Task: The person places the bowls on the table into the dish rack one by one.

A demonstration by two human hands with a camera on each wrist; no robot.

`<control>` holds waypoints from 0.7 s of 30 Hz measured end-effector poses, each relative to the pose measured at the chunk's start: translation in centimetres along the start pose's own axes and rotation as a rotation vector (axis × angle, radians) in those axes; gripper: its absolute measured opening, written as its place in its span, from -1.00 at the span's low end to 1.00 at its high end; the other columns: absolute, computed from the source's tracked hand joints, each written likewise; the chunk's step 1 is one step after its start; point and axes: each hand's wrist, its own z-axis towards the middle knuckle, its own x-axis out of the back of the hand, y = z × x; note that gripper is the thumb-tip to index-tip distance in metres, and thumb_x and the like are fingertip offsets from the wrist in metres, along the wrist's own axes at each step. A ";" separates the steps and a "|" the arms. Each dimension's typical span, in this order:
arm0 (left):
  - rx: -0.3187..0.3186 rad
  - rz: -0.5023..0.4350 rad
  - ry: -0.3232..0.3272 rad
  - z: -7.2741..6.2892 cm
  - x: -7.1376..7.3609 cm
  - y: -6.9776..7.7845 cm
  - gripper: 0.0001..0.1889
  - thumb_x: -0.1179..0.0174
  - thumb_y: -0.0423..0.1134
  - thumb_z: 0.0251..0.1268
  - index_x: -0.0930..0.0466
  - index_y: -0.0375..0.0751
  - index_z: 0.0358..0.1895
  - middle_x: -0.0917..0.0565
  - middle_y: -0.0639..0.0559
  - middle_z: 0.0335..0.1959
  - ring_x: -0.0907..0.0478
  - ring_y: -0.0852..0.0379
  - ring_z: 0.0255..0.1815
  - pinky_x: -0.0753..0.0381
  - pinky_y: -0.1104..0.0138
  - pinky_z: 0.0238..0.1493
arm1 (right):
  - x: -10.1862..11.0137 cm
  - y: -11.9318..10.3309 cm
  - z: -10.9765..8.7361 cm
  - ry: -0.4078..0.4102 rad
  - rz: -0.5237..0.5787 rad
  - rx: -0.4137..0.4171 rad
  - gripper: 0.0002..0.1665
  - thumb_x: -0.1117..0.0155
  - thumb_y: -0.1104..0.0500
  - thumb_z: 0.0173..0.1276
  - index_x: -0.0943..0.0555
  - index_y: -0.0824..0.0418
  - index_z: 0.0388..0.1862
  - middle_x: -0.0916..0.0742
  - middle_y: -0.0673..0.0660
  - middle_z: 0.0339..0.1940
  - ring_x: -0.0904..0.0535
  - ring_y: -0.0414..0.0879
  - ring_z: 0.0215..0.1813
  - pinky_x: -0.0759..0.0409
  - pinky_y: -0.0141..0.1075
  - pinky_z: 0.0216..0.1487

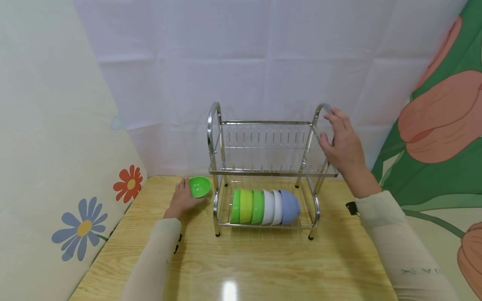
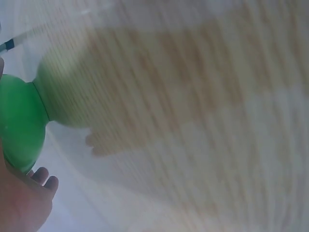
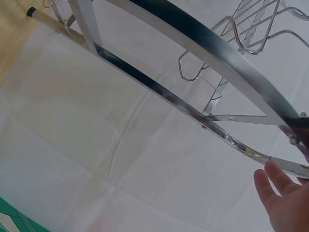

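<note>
A small green bowl (image 1: 200,187) sits on the table left of the rack, its hollow facing up. My left hand (image 1: 184,197) holds it from the left, fingers behind and thumb in front; the left wrist view has the green bowl (image 2: 21,123) with fingertips (image 2: 42,176) around its side. At the right end of the two-tier metal dish rack (image 1: 260,171), my right hand (image 1: 343,146) is raised beside the curved upper frame. In the right wrist view, fingertips (image 3: 270,176) are right at the metal tube (image 3: 246,150), fairly straight.
On the lower tier several bowls (image 1: 268,207) stand on edge in a row, green, yellow-green, white and blue. The upper tier (image 1: 263,138) has upright wire dividers. Behind the wooden table (image 1: 233,263) hangs a white cloth (image 1: 211,62); flowered panels stand at both sides.
</note>
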 end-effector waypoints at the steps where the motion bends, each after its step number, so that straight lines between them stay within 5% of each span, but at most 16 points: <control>1: 0.002 -0.002 -0.004 0.0 -0.1 -0.1 0.34 -0.40 0.33 -0.01 0.19 -0.52 0.54 -0.02 -0.54 0.51 -0.04 -0.49 0.50 -0.25 -0.33 0.38 | 0.0 0.0 0.0 -0.002 0.001 -0.002 -0.39 -0.16 0.24 0.41 -0.36 0.17 0.43 -0.38 0.16 0.54 -0.46 0.00 -0.40 -0.46 -0.11 -0.37; 21: 0.081 -0.140 -0.018 0.0 -0.1 -0.4 0.44 -0.38 0.46 -0.13 0.26 -0.41 0.58 -0.01 -0.47 0.51 -0.19 -0.47 0.43 -0.35 -0.31 0.32 | 0.1 -0.2 -0.1 0.000 0.022 -0.002 -0.41 -0.12 0.27 0.42 -0.35 0.23 0.42 -0.35 0.17 0.56 -0.58 0.19 0.00 -0.44 -0.09 -0.35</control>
